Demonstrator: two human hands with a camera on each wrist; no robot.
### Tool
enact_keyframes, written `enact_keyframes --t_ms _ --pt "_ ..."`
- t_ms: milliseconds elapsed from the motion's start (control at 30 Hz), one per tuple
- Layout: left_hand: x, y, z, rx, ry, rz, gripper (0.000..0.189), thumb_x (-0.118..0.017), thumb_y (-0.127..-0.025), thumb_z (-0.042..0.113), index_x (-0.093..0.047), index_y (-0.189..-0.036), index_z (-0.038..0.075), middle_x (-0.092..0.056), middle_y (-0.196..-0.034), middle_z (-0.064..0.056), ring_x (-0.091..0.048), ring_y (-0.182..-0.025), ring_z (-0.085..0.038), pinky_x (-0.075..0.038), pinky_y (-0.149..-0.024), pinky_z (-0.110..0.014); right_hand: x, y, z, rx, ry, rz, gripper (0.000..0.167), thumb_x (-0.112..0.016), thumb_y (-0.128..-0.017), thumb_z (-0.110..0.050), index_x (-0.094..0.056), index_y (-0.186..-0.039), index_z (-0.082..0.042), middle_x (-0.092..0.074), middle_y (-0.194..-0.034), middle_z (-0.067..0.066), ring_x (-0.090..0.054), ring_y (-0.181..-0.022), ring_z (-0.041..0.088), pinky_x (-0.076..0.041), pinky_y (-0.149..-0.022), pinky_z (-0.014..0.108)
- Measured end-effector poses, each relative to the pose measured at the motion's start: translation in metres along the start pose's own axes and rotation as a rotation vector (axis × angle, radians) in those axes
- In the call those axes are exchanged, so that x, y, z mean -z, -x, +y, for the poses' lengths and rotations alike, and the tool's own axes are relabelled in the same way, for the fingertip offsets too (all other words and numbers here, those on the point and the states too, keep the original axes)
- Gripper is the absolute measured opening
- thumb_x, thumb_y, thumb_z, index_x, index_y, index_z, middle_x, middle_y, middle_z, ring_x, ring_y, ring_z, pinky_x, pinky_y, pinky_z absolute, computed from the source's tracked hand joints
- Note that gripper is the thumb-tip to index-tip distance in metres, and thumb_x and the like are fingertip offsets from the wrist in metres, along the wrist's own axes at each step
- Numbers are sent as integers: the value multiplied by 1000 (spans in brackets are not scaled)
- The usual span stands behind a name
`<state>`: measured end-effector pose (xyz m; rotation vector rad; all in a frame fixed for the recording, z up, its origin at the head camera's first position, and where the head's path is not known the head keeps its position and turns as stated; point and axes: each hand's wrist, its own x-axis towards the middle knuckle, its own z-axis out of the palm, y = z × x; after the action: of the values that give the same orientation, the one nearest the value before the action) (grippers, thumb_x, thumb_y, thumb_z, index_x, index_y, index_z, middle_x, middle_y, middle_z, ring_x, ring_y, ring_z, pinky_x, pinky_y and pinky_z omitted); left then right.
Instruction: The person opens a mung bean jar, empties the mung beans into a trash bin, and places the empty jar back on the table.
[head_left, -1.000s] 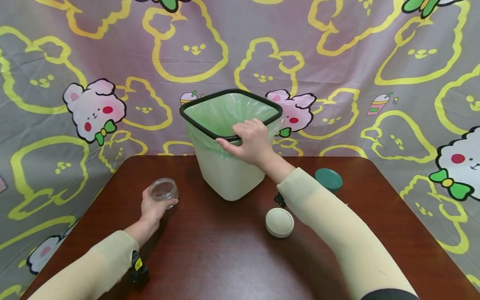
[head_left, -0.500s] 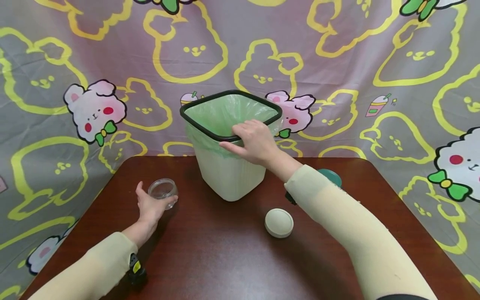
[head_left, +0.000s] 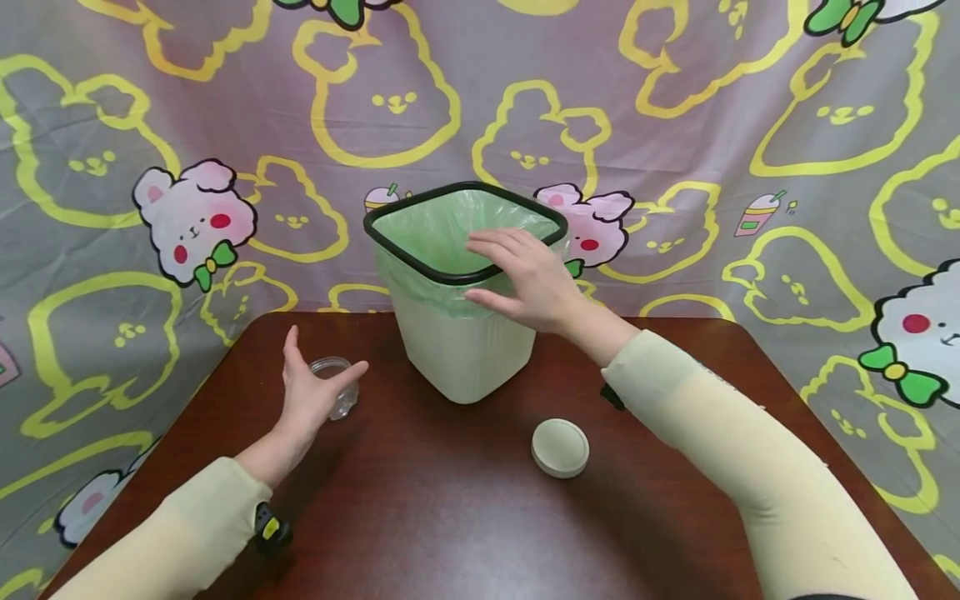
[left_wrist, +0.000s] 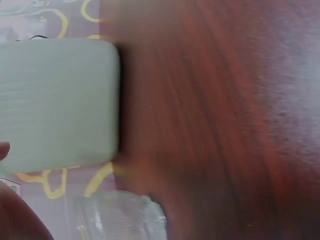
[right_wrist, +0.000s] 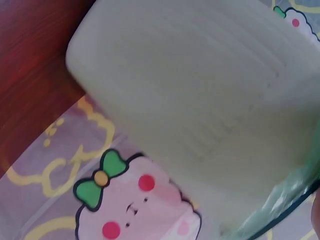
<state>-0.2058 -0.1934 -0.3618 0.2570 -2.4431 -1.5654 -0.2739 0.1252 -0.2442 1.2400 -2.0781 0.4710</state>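
Note:
A clear jar [head_left: 345, 403] stands on the left of the table, partly hidden behind my left hand [head_left: 306, 398]. The thumb and fingers of that hand are spread wide, and it holds nothing. In the left wrist view the jar [left_wrist: 122, 217] shows at the bottom, near the pale trash can [left_wrist: 60, 105]. My right hand [head_left: 542, 282] is over the front right rim of the trash can [head_left: 457, 354], fingers extended and thumb apart. Whether it touches the rim I cannot tell. A green plastic liner [head_left: 427, 227] is tucked under the can's black rim.
A round cream lid [head_left: 560, 448] lies on the brown table [head_left: 420, 508], to the right of the middle. Behind the table hangs a patterned cloth [head_left: 660, 167]. My right forearm covers part of the table's right side.
My left hand has let go of the jar and spread its fingers. My right hand has loosened from the trash can's rim and shifted right. The green lid is now hidden behind the right arm.

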Motion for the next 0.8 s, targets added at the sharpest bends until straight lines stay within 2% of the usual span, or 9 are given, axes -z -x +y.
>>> enact_keyframes --t_ms 167,300,400,467,533,600,700,800 --pt "0 0 10 -63 -22 -55 117 -79 -80 34 9 -155 23 5 -161 -9 3 -145 -33 -16 -110 -60 16 12 13 -39 -11 45 67 -67 -87 -41 -49 -139 -2 -46 -144 13 -37 -136 26 -25 -112 39" --pt "-3 2 16 -132 -66 -101 117 -80 -80 33 9 -156 21 7 -161 -8 6 -145 -33 -14 -111 -60 28 25 24 -73 9 65 77 -56 -92 -57 -44 -143 -1 -41 -148 14 -35 -137 28 -25 -112 42" --pt "-5 4 19 -157 -112 -124 118 -80 -79 35 9 -156 21 9 -161 -8 6 -145 -35 -11 -109 -64 35 35 33 -108 37 64 84 -46 -91 -66 -41 -144 -1 -37 -150 13 -34 -137 31 -26 -111 45" --pt "-5 5 21 -161 -141 -140 119 -80 -79 38 10 -155 22 10 -161 -7 5 -145 -37 -8 -108 -67 40 44 38 -139 47 56 87 -45 -90 -68 -38 -146 -2 -35 -152 12 -32 -138 32 -26 -111 46" --pt "-6 6 23 -168 -167 -155 121 -79 -78 41 11 -155 22 10 -161 -6 5 -145 -38 -6 -106 -69 45 53 43 -175 53 42 87 -47 -90 -68 -36 -147 -3 -32 -154 11 -30 -140 31 -26 -111 47" --pt "-5 8 24 -182 -183 -168 121 -79 -78 42 12 -155 21 11 -161 -6 5 -144 -39 -5 -105 -70 51 62 47 -217 66 19 85 -55 -89 -62 -34 -149 -5 -30 -155 11 -28 -141 29 -26 -111 49" --pt "-5 9 25 -215 -206 -179 122 -80 -78 43 12 -155 21 11 -161 -7 6 -144 -39 -5 -104 -71 58 78 52 -294 85 -15 82 -68 -87 -48 -33 -150 -9 -29 -155 11 -26 -141 29 -27 -109 52" --pt "-6 10 25 -258 -226 -179 122 -81 -77 42 10 -155 21 10 -161 -9 4 -144 -40 -6 -104 -71 62 95 58 -362 99 -46 84 -75 -83 -35 -32 -151 -10 -27 -156 11 -25 -141 30 -27 -109 54"
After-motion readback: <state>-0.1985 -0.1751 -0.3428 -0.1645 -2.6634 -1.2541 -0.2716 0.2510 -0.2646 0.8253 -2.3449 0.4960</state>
